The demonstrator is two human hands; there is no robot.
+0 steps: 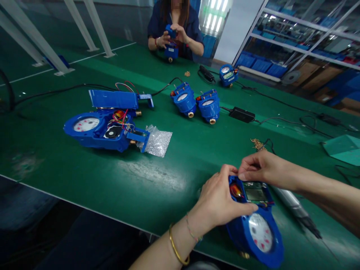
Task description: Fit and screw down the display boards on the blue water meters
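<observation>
A blue water meter (260, 232) with a white dial and an open electronics compartment lies near the table's front edge. My left hand (219, 200) wraps round its upper left side, the thumb lying across the circuit board. My right hand (260, 168) is pinched at the meter's top edge; what its fingertips hold is too small to make out. A grey electric screwdriver (298, 212) lies on the table under my right forearm.
On the green table (168, 176), an opened blue meter (108, 127) with loose wires and a clear bag (157, 142) lies at left. Two blue meters (197, 103) stand mid-table, a further one (228, 75) behind. Small brass screws (257, 143), cables and a black adapter (242, 114) lie right. A person (176, 33) opposite holds a blue meter.
</observation>
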